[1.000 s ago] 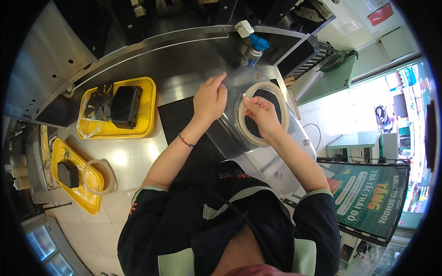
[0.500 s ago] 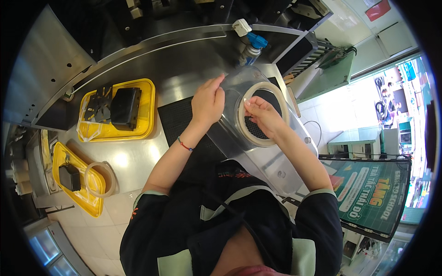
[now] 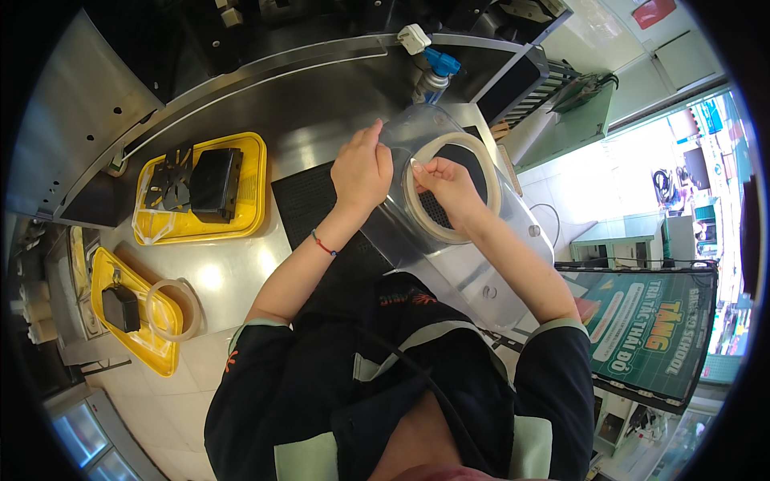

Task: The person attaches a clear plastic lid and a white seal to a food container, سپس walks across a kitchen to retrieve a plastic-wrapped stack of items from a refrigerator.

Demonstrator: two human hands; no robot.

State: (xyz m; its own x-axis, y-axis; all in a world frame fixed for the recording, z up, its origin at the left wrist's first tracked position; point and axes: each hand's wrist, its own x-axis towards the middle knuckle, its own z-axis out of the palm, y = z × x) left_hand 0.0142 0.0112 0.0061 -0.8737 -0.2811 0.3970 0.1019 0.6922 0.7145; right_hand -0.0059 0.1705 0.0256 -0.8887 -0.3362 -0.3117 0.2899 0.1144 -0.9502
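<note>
A clear plastic panel (image 3: 473, 264) with a large round hole lies tilted over a black mat (image 3: 309, 200) on the steel worktop. A cream rubber ring (image 3: 493, 180) sits around the hole. My left hand (image 3: 362, 170) grips the panel's near-left edge beside the ring. My right hand (image 3: 443, 184) pinches the ring's inner left rim, fingers pressed on it. The part of the panel under my forearms is hidden.
A yellow tray (image 3: 250, 172) at the left holds a black boxy part and a black fan-like grille. A second yellow tray (image 3: 108, 268) further left carries a small black part and another cream ring (image 3: 172, 309). A spray bottle (image 3: 433, 76) with a blue top stands behind the panel.
My hands have stayed on the panel and ring with only small finger shifts along the ring's left rim. Nothing else has moved.
</note>
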